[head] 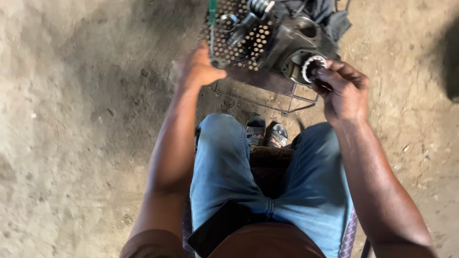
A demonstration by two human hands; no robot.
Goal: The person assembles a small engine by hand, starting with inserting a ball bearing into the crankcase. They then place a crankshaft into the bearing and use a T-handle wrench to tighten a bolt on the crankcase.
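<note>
My right hand grips a round metal bearing with a pale toothed ring, holding it at the opening of a dark metal engine casing. My left hand rests on the front left edge of a perforated metal stand, its fingers closed on a small grey metal part. A screwdriver with a green handle lies just above that hand. The casing sits on the right side of the stand.
A metal ring and a dark coiled spring part lie on the stand. Dark cloth lies behind the casing. My legs in blue jeans, sandalled feet and a black phone on my lap are below. Dirt ground surrounds.
</note>
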